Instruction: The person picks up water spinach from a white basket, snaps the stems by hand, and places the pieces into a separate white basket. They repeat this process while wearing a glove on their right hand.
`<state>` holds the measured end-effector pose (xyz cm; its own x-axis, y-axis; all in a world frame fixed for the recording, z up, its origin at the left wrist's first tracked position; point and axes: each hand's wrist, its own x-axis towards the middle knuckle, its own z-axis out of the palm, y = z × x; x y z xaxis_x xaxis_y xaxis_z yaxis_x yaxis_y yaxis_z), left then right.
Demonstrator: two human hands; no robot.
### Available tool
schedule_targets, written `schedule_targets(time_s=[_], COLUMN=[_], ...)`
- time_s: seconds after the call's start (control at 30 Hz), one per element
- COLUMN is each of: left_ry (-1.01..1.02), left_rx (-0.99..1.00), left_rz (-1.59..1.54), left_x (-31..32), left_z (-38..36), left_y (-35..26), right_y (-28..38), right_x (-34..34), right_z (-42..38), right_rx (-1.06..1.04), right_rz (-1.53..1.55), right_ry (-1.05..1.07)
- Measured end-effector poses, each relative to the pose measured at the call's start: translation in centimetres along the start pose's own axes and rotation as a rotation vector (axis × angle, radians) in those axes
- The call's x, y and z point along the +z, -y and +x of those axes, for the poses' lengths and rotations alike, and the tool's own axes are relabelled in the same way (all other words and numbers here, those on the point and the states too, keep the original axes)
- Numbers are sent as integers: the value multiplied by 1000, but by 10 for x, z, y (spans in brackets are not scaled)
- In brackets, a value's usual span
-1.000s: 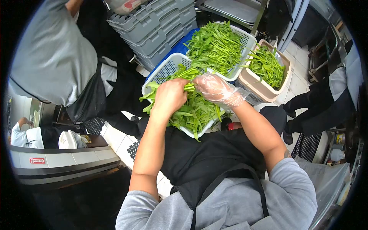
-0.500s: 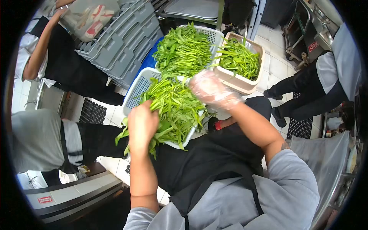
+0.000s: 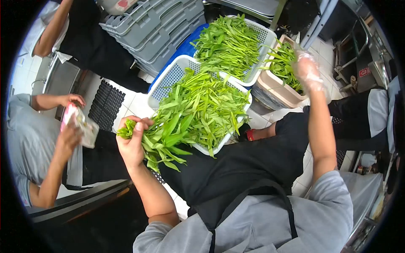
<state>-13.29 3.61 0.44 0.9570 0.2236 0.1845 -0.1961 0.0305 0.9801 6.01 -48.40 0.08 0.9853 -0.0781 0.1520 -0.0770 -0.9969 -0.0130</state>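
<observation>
1. Leafy greens [image 3: 166,141] spill from the bare left hand [image 3: 133,141], its fingers curled closed round their stem ends.
2. Loose leaves heap the front basket [image 3: 182,65].
3. More stems lie in the rear basket [image 3: 266,38].
4. Blurred, the gloved right hand [image 3: 307,71] is at the beige bin [image 3: 278,89]; its grip cannot be told.

White-tiled floor [image 3: 139,106] with a black perforated mat [image 3: 107,101]; grey crates [image 3: 156,31] stacked beyond, metal rack [image 3: 253,7] behind.
</observation>
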Motion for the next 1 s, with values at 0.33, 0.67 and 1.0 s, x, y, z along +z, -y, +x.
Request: schedule_targets(time_s=[0.33, 0.67, 1.0], left_ry=[9, 248, 303], left_rx=[-181, 104, -109], left_rz=[778, 852, 809], left_x=[37, 95, 101], left_z=[15, 60, 67], left_y=[-2, 43, 34], right_y=[261, 234, 184], right_x=[117, 33, 64], right_z=[-52, -57, -56], right_rx=[-904, -931, -634], right_rz=[379, 672, 881], right_ry=[13, -91, 21])
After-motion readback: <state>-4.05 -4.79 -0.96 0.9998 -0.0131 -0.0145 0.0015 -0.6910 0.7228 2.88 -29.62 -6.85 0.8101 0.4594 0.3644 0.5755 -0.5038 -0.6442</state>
